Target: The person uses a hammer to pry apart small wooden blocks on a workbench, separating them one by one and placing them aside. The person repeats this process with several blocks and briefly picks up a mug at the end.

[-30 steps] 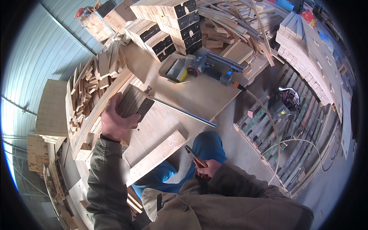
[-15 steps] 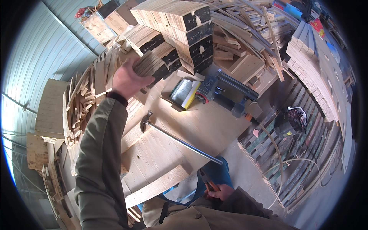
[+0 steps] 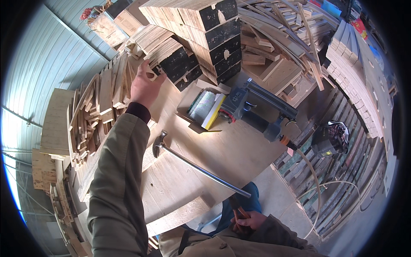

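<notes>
Left grip [image 3: 145,88]: fingers apart, contact unclear, block stack [image 3: 174,61] just beyond. Right grip [image 3: 250,222] clamped on orange-handled pliers [image 3: 236,209]. Probably placing or squaring a block; next move calls for clearing the stack without nudging it.

No clearly legible lettering anywhere

Through the camera I see loose wood strips [image 3: 105,94] heaped to the left of the left hand [image 3: 145,89], and farther out on that side a ribbed metal wall [image 3: 45,60]. Well to the right of this hand, I see one slatted pallet [image 3: 338,173], which carries a dark bag [image 3: 327,140], and stacked pale boards [image 3: 353,81].
</notes>
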{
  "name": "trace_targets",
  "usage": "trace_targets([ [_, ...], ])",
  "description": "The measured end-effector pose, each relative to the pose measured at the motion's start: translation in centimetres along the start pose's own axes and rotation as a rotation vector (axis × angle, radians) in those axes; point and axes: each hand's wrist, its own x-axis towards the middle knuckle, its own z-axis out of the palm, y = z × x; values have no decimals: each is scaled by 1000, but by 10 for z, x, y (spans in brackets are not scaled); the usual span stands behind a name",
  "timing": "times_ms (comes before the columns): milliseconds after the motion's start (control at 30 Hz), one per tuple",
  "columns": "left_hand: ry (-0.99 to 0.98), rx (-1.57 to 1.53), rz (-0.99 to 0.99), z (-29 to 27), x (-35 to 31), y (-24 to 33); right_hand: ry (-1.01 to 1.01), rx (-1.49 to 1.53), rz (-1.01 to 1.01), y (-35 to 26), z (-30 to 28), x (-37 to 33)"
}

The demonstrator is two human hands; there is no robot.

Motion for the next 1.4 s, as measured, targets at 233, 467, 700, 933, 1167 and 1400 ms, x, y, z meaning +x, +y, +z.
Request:
trace_targets([
  [233,123,-155,-44,25,18,-8,-25,85,58,-12,1,-8],
  [467,151,-138,26,38,25,-4,-16,178,123,-18,2,-10],
  [700,68,-197,-14,26,11,-7,-44,140,111,-20,4,-6],
  [933,-94,-94,-50,-11,-21,-31,0,102,96,-20,13,-2],
  [1167,-116,-213,-90,-82,-99,-69,-29,-106,3,-20,19,7],
  [1400,-71,-188,-118,-176,-239,-105,-15,-157,-8,-17,28,15],
])
